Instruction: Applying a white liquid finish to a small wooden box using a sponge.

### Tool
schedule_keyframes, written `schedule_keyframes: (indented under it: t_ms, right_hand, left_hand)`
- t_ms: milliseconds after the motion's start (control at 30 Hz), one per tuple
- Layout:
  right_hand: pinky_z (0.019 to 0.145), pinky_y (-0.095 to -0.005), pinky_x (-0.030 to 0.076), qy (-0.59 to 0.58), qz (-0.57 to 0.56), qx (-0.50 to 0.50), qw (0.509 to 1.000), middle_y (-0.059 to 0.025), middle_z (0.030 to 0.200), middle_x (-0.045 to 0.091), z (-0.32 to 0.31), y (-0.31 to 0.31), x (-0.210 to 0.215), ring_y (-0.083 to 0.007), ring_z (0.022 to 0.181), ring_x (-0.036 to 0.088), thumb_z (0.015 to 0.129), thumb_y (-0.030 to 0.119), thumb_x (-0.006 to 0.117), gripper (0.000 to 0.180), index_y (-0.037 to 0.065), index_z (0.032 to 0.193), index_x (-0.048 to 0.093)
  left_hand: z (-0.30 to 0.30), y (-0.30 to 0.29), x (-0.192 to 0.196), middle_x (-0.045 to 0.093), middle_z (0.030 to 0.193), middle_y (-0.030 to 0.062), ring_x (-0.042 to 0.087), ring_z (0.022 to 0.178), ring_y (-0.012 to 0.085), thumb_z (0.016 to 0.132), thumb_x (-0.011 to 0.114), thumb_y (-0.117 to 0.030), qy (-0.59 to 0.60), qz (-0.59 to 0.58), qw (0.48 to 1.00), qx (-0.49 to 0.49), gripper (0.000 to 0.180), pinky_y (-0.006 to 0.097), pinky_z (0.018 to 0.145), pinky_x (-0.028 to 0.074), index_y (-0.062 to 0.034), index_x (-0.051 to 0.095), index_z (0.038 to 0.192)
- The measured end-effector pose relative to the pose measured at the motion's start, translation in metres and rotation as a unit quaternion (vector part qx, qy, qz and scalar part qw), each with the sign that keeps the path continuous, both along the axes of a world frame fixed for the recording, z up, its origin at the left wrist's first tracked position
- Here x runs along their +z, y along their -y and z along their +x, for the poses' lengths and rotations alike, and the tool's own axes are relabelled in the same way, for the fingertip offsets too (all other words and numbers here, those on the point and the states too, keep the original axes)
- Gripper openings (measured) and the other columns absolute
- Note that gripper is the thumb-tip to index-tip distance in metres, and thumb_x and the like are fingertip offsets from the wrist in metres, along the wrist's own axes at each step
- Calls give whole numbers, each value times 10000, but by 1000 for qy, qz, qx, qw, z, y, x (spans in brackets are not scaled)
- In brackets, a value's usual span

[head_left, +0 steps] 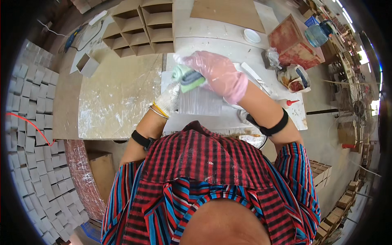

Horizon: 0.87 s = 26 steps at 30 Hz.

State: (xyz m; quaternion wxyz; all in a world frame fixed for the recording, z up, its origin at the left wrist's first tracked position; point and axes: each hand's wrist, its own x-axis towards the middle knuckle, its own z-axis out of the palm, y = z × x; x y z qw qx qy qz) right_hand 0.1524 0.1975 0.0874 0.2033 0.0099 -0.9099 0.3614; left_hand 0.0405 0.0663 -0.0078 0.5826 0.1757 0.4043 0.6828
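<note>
My right hand (216, 71), in a loose pink plastic glove, is closed around a folded pale-green and grey cloth (188, 78). My left hand (171, 99) wears a white knit glove with a yellow cuff. It rests at the left side of a whitish, streaked, see-through box or stack of sheets (201, 102), close under the cloth. The cloth and the glove's blur hide the left fingers, so their grip does not show. The cloth lies over the far left corner of the see-through thing, in front of me on the worktable (122, 94).
A brown compartment rack (141, 28) stands at the far left, a small open box (87, 65) beside it. To the right are a white lid or dish (252, 36), a red-stained box (296, 43), an open bag (294, 77) and a red-tipped bottle (288, 103). Grey boxes (32, 139) are stacked left.
</note>
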Motion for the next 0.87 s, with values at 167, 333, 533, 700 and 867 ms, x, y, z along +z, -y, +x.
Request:
schedule_keyframes:
  t_ms: [167,333,533,700,867]
  right_hand:
    - [720,-265,466,73,-172,-129,974,-45,893,595,-6,-37,5,-152,822,565,793,281,620,308,114,1049,578]
    - [596,-234,444,59,-463,-150,872,-11,858,582,6,-52,-40,-100,698,541,810,341,614,358,44,1007,581]
    - [640,-247,437,16,-539,-155,828,-20,852,568,17,-24,-43,-105,741,528,803,315,630,365,32,1026,571]
    - [713,-265,462,28,-272,-112,955,-52,933,589,29,-13,-31,-136,825,564,797,271,638,369,18,1051,549]
    - [902,-380,435,199,-629,25,751,-112,1133,555,20,21,10,-271,1014,552,780,341,648,427,134,1137,542]
  left_hand:
    - [-12,12,-22,574,1053,54,568,902,148,884,502,-192,-7,14,999,-32,307,280,786,488,-42,508,1151]
    - [-38,-2,-66,582,1054,86,569,950,197,868,518,-174,-574,115,811,-2,319,323,809,484,-23,509,1149]
    - [-6,7,5,606,1001,104,595,892,237,896,437,-193,130,31,986,97,287,355,801,494,-6,539,1088]
    - [-6,6,-6,607,1004,100,599,883,233,895,434,-251,155,4,982,111,323,359,782,502,-15,547,1084]
    - [-13,-1,-26,586,1047,106,582,912,244,908,405,-292,169,4,981,90,355,367,808,492,-48,521,1138]
